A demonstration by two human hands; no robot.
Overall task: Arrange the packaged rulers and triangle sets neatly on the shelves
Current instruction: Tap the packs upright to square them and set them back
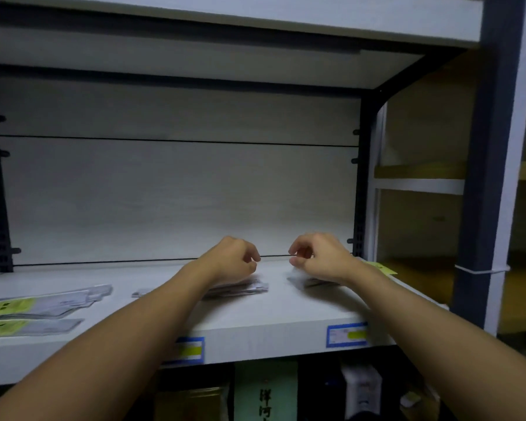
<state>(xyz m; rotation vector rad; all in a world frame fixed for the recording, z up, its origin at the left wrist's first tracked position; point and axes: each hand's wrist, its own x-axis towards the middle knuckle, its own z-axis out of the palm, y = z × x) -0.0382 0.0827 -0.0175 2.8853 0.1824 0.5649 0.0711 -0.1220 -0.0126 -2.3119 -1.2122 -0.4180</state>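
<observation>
Two hands hover over the shelf (286, 308), fingers curled loosely, gripping nothing I can make out. Beneath the left hand (236, 258) lies one flat pile of packets (243, 288); under the right hand (318, 255) lies another (304, 281), blurred. Well off beyond the left fingers rest ruler packs (34, 308) with yellow labels, probably sorted into separate groups for neatness.

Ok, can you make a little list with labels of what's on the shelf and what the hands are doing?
shelf: white board shelf, blue price tags on its front edge
left side: clear packaged rulers with yellow-green labels, lying flat
middle: blurred flat packets under left hand
right: blurred flat packets under right hand
grip: fingers curled on both; hold unclear
</observation>
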